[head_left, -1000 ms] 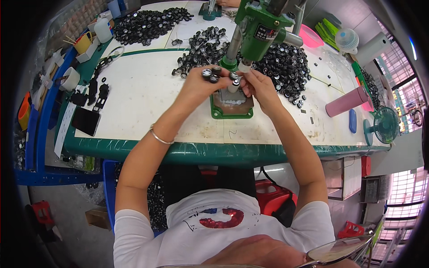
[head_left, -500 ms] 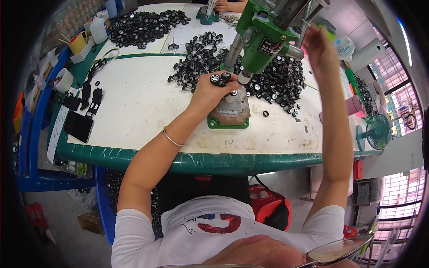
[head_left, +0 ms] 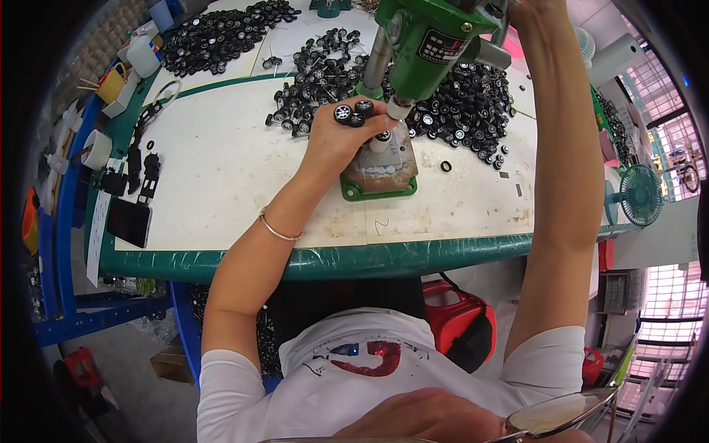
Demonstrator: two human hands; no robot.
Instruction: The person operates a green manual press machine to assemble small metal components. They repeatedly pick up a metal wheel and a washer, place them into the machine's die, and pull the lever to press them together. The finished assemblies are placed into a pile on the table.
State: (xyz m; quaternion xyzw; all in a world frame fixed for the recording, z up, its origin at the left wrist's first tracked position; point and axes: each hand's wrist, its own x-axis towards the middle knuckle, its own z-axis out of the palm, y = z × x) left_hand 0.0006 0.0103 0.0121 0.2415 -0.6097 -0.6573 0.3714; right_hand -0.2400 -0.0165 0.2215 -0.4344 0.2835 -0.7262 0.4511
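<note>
My left hand point(head_left: 336, 136) is closed on several small black toy wheels point(head_left: 355, 114) with silver hubs, bunched above its fingers. Its fingertips reach the space under the ram point(head_left: 399, 108) of a green bench press point(head_left: 427, 52). Another wheel point(head_left: 383, 136) sits beside those fingertips, on a pale cylindrical holder point(head_left: 379, 145) fixed to the press base point(head_left: 380, 184). Raised at the top right, my right hand point(head_left: 543, 11) is beside the press's lever side; the picture's upper edge cuts off its fingers, so its grip is hidden.
Behind the press lies a heap of black wheels point(head_left: 473, 111), some on axles; a second heap point(head_left: 221, 40) is at the far left. A black phone point(head_left: 129, 223) and black plastic parts point(head_left: 150, 177) lie left. A green fan point(head_left: 639, 196) stands right.
My right hand has risen toward the upper edge. The left hand keeps its hold on the wheels at the press. The whole view has shifted slightly.
</note>
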